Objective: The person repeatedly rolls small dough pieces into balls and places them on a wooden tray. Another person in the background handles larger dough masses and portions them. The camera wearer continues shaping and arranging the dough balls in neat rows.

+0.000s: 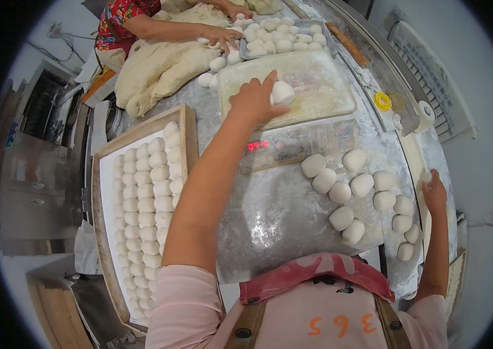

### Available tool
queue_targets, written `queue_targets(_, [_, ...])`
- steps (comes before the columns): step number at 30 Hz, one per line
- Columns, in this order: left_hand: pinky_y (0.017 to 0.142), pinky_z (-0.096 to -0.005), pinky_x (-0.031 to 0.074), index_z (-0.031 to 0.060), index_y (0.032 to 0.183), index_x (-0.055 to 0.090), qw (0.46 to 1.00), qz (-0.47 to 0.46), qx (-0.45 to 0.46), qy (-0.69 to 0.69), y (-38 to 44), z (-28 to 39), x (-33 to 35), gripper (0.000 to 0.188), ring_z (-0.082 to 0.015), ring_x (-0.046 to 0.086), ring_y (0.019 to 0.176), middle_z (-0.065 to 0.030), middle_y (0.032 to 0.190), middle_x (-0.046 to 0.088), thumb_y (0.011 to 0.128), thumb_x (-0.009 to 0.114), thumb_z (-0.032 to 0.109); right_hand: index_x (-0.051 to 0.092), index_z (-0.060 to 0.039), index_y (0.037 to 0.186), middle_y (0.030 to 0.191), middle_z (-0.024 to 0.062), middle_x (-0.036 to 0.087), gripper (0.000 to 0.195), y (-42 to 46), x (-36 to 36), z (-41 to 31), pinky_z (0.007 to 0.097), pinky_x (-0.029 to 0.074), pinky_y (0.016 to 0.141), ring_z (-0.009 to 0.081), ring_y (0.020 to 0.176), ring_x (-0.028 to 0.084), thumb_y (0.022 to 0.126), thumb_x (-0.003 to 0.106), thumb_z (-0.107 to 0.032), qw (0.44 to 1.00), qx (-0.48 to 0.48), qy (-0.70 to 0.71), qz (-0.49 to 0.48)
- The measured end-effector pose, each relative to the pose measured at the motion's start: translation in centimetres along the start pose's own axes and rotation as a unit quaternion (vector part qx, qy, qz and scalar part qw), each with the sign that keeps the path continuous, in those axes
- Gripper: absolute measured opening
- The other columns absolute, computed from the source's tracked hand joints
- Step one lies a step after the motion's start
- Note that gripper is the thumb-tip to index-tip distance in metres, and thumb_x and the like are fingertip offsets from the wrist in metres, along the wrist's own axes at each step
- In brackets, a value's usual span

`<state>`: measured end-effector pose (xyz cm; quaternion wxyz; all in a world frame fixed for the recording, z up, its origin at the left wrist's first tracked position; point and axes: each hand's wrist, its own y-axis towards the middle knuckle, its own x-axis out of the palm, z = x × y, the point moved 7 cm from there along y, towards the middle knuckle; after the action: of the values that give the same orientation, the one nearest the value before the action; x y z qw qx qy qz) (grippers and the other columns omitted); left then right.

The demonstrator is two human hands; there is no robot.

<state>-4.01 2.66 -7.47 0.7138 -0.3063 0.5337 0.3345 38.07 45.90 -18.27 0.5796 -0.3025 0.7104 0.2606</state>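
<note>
My left hand (pixel 258 99) reaches over the plate of a digital scale (pixel 331 102) with its fingers around white dough balls (pixel 282 93); how firmly it grips them cannot be told. The scale's lit red display (pixel 258 145) shows below my wrist. At the far right my right hand (pixel 435 192) is at a pale strip along the table's edge, beside a small pale piece of dough (pixel 426 176); whether it holds that piece is unclear. Between my arms, several rounded dough pieces (pixel 362 185) lie on the floured metal table (pixel 272 244).
A paper-lined wooden tray (pixel 189 139) with rows of dough pieces stands at the left. Across the table, a co-worker's hands (pixel 220 37) touch dough balls beside a large dough mass (pixel 168 65). A clear tray (pixel 246 52) of balls, a rolling pin (pixel 346 43) and a yellow object (pixel 382 101) lie beyond.
</note>
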Motion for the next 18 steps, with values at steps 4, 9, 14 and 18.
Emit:
queue_targets(4, [0.093,-0.0587,0.048,0.024,0.143,0.05,0.998,0.037,-0.045,0.015,0.5,-0.1,0.9,0.08,-0.0311,0.057,0.121,-0.0128,0.127,0.057,0.074,0.081,0.051,0.047,-0.0136,0.14,0.106,0.0209,0.069,0.052,-2.1,-1.6,-0.4,0.0478,0.052,0.08,0.0391,0.095,0.068,0.091,0.065,-0.021,1.0,0.012,0.022,-0.002])
queue_targets(9, [0.09,-0.0477,0.052,0.0205,0.136,0.055,0.97,0.163,-0.009,-0.182,-0.3,-4.6,-0.1,0.066,-0.0278,0.06,0.114,-0.0089,0.124,0.059,0.079,0.08,0.043,0.05,-0.0125,0.138,0.107,0.019,0.07,0.048,-5.6,-6.0,-13.2,0.043,0.053,0.083,0.0376,0.099,0.068,0.093,0.065,-0.016,0.988,-0.052,0.14,0.026])
queue_targets(14, [0.087,-0.0377,0.052,0.017,0.138,0.048,0.722,0.154,-0.05,-0.672,-7.4,-7.4,-1.6,0.053,-0.0192,0.06,0.107,-0.0036,0.122,0.06,0.093,0.072,0.032,0.053,-0.0062,0.135,0.127,0.0208,0.063,0.048,-12.6,-2.8,-27.7,0.0402,0.05,0.097,0.0389,0.117,0.062,0.089,0.067,-0.01,0.909,-0.294,0.287,-0.066])
queue_targets(18, [0.087,-0.0387,0.054,0.0135,0.135,0.046,0.591,0.235,-0.041,-0.771,-17.3,-13.9,-0.9,0.045,-0.0165,0.061,0.107,-0.003,0.121,0.06,0.098,0.066,0.03,0.054,-0.005,0.137,0.133,0.0205,0.059,0.058,-18.8,4.5,-35.5,0.0401,0.045,0.105,0.037,0.124,0.056,0.082,0.071,-0.009,0.86,-0.456,0.108,-0.204])
